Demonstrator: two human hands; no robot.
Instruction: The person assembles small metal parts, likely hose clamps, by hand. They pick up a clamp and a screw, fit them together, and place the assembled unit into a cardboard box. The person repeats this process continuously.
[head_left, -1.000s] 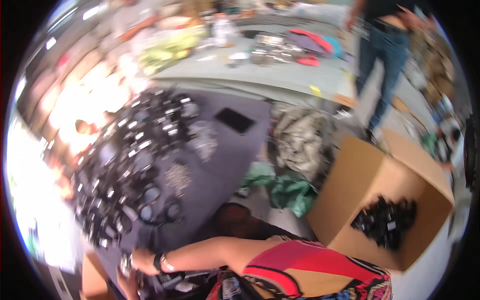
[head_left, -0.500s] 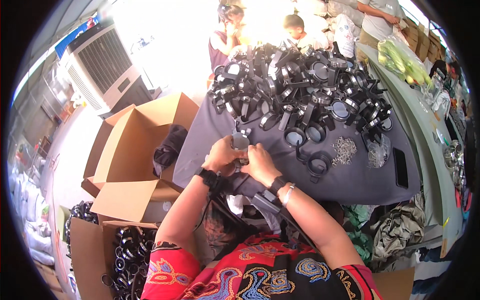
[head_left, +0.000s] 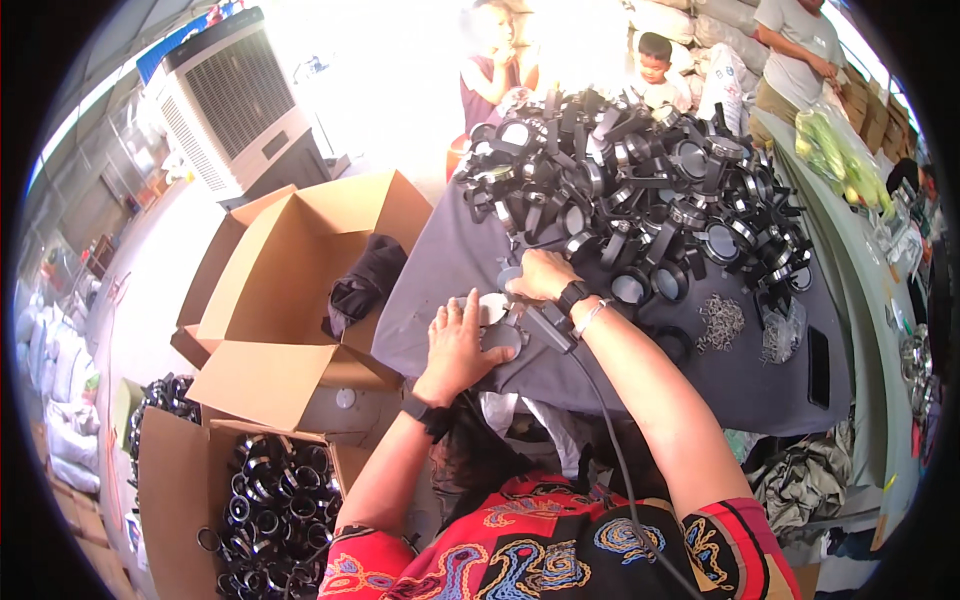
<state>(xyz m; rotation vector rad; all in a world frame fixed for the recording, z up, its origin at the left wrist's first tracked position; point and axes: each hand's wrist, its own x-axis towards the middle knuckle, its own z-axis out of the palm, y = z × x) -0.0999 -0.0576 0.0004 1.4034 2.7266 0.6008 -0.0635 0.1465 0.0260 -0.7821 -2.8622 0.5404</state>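
Round grey part (head_left: 497,335) lies on the near edge of the grey table cloth (head_left: 440,270), directly between the two hands and partly covered by them; its exact shape is hard to make out.

Left hand (head_left: 458,343): forearm comes up from the lower edge, a dark watch at the wrist. The hand lies flat, palm down, fingers spread and extended, pressing on the cloth with the fingertips touching the round part on its left side. It is not closed around anything.

Right hand (head_left: 540,275): forearm crosses in from the lower right, with a dark band and a thin bracelet at the wrist. The hand is curled, knuckles up, wrapped around a dark corded tool (head_left: 545,322) whose body runs back under the wrist, with its cable trailing down toward the person's body. The tool tip points at the round part, just behind it and to the right.

Surroundings: a large heap of black ring-shaped parts (head_left: 650,190) covers the far half of the table, just beyond the right hand. A small pile of metal screws (head_left: 720,322) lies to the right, well apart from the hands. An open cardboard box (head_left: 300,270) stands to the left of the table, and a second box of black rings (head_left: 265,500) sits lower left.
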